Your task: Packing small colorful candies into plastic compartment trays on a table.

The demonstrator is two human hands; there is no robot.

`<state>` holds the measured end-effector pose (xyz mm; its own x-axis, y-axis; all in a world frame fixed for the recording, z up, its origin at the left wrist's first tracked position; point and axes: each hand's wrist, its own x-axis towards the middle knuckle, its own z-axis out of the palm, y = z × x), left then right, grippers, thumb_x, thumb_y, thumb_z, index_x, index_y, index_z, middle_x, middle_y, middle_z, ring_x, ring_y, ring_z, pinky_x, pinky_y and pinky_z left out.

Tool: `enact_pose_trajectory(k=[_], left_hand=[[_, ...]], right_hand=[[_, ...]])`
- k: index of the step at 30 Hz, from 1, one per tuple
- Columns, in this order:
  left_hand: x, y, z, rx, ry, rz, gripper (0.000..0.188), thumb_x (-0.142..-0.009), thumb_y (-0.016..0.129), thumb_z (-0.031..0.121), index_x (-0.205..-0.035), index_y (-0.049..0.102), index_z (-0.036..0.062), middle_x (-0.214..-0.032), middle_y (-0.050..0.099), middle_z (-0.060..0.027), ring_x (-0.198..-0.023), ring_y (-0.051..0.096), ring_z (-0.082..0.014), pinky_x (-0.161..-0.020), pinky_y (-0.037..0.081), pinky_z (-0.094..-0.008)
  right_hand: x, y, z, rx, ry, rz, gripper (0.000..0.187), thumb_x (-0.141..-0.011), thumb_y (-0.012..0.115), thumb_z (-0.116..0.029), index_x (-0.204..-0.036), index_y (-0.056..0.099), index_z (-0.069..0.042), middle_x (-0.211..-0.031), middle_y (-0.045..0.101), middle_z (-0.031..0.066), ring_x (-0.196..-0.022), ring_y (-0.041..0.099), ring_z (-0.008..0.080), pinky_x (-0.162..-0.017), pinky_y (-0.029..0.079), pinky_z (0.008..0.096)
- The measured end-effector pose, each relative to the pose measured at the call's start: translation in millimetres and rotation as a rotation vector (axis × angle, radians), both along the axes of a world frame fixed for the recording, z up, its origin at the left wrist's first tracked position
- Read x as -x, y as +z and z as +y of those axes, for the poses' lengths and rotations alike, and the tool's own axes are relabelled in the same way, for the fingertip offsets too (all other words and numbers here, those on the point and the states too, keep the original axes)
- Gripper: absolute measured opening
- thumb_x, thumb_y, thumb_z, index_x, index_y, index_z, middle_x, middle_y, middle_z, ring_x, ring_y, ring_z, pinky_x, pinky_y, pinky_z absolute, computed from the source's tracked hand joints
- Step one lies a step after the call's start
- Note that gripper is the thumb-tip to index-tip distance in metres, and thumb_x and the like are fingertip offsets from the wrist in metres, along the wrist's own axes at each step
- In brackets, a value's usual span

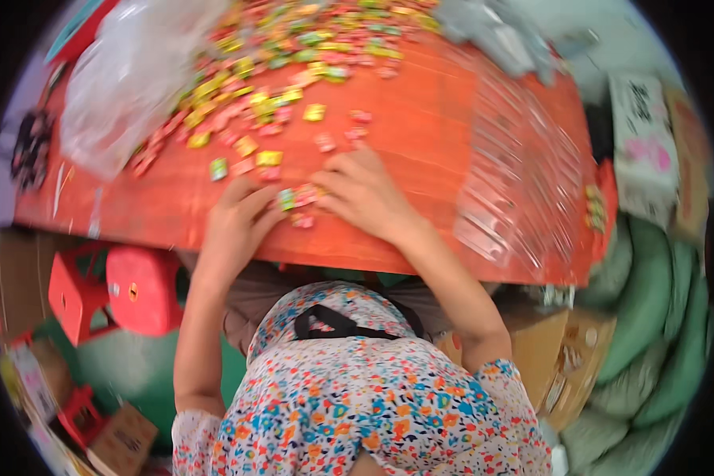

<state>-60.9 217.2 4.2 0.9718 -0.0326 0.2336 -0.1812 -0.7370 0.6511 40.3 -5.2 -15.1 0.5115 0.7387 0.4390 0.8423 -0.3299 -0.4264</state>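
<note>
Small wrapped candies, or sachets of like size, lie on a red-covered table. A little cluster of the wrapped pieces, green and pink, sits between my two hands near the front edge. My left hand rests at the cluster's left side, fingers bent and spread, their tips beside a green piece. From the right, my right hand touches the pink pieces with its fingertips, its fingers apart. One of its fingers reaches toward another pink piece. Slight blur hides the exact fingertip contact.
A large heap of wrapped pieces spreads over the far table. Clear plastic bag at far left; grey plastic at far right. Clear plastic trays lie on the right. Red stools and cardboard boxes flank me below.
</note>
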Motion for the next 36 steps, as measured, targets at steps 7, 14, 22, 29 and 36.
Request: enact_pose_trajectory(k=[7, 14, 22, 29, 36], left_hand=[[-3.8, 15.8, -10.8, 0.034, -0.041, 0.021, 0.027, -0.082, 0.076, 0.003, -0.109, 0.071, -0.0016, -0.096, 0.06, -0.0095, -0.079, 0.065, -0.0186, -0.069, 0.054, -0.0291], [-41.5, 33.6, -110.9, 0.134, -0.325, -0.041, 0.023, -0.08, 0.078, 0.006, -0.102, 0.071, 0.0026, -0.089, 0.06, -0.0095, -0.073, 0.065, -0.0222, -0.062, 0.055, -0.0332], [-70.0, -0.5, -229.6, 0.087, -0.646, -0.081, 0.025, -0.082, 0.075, 0.011, -0.106, 0.068, 0.0048, -0.101, 0.059, -0.0099, -0.082, 0.067, -0.0278, -0.069, 0.057, -0.0386], [-65.1, -15.6, -229.2, 0.031, -0.632, -0.186, 0.04, -0.08, 0.077, 0.019, -0.114, 0.066, 0.0021, -0.116, 0.062, -0.0121, -0.093, 0.065, -0.0316, -0.078, 0.056, -0.0379], [-56.3, -10.3, -219.3, -0.189, -0.703, -0.387, 0.065, -0.077, 0.077, 0.035, -0.127, 0.059, -0.0025, -0.138, 0.056, -0.0162, -0.125, 0.054, -0.0347, -0.104, 0.045, -0.0444]], right_hand=[[14.7, 3.7, -12.7, -0.068, -0.074, 0.055, 0.028, -0.081, 0.076, -0.021, -0.105, 0.068, -0.009, -0.097, 0.057, 0.0078, -0.096, 0.057, 0.0284, -0.104, 0.041, 0.0485], [52.0, 47.3, -125.5, 0.017, -0.413, 0.019, 0.031, -0.082, 0.077, -0.018, -0.11, 0.068, -0.008, -0.1, 0.061, 0.0074, -0.098, 0.062, 0.027, -0.11, 0.039, 0.056], [89.7, 42.0, -238.7, 0.173, -0.692, 0.188, 0.035, -0.082, 0.076, -0.015, -0.114, 0.066, -0.006, -0.099, 0.059, 0.0084, -0.094, 0.061, 0.0283, -0.111, 0.037, 0.0558], [92.0, 26.4, -247.9, 0.147, -0.713, 0.087, 0.041, -0.08, 0.078, -0.017, -0.117, 0.066, -0.005, -0.105, 0.063, 0.0091, -0.098, 0.063, 0.029, -0.11, 0.041, 0.053], [106.5, 15.2, -247.8, 0.145, -0.765, -0.026, 0.052, -0.079, 0.078, -0.02, -0.126, 0.062, -0.004, -0.126, 0.062, 0.012, -0.115, 0.06, 0.0308, -0.112, 0.038, 0.0519]])
